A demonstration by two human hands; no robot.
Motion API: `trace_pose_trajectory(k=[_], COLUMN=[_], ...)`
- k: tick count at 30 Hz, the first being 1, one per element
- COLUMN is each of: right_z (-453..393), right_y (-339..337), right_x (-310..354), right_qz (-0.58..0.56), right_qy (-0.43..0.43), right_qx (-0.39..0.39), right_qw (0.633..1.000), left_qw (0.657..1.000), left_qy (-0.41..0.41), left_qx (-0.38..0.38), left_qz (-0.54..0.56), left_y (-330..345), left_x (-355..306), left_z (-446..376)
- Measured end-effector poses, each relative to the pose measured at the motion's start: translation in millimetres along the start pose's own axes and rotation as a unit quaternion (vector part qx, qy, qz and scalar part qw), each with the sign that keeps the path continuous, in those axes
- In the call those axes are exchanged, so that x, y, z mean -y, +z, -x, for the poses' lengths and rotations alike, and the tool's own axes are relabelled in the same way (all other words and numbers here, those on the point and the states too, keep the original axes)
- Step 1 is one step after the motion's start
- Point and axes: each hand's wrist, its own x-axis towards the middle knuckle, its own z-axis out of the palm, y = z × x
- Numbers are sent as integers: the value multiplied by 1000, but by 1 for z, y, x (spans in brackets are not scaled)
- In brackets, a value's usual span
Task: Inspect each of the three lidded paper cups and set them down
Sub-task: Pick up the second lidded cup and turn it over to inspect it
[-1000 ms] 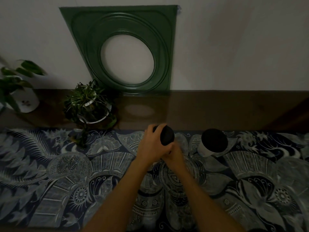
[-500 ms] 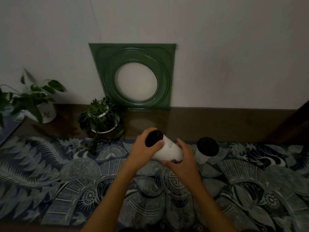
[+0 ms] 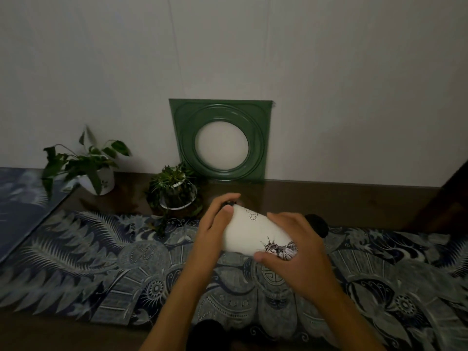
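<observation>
Head view, looking down in dim light: both hands hold one white paper cup (image 3: 255, 233) on its side above the patterned blue cloth (image 3: 101, 264); its black lid (image 3: 229, 203) points far-left and is mostly hidden, its printed base end points near-right; the left hand (image 3: 215, 224) has its fingers (image 3: 228, 198) curled over the lid end with the thumb lying on the cup's wall; the right hand (image 3: 296, 249) wraps the base end, fingers over the top and thumb pressed beside the printed figure; a second cup's dark lid (image 3: 317, 224) shows just right of the right hand, standing on the cloth; at the near edge between the forearms sits a dark round shape (image 3: 210, 333), too dim to identify; on the brown tabletop (image 3: 342, 201) beyond the cloth stand a small plant in a glass bowl (image 3: 176, 191) and, further left, a leafy plant in a white pot (image 3: 97, 178); a green square frame (image 3: 220, 140) with a round opening leans against the pale wall.
</observation>
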Motion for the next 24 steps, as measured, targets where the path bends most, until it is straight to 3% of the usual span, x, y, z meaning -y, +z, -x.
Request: trace_pose_trajectory(k=[6,16,21,24], right_z=[16,36,40,41], right_y=[-14,-14,-15,-17], right_x=[39,61,65,69], right_qz=[28,-19,-16,77], right_qy=[-41,22,43,1], right_qx=[-34,-57,-24,24], right_qw=[998,998,999,997], left_qw=[998,996,999,999], left_qy=[44,85,43,14], left_qx=[-34,-23,-20,-49], left_qz=[30,2,-6,-1], left_y=[5,-1,-6,-10], left_x=[-31,-29,-33,-35], left_z=[27,46,43,45])
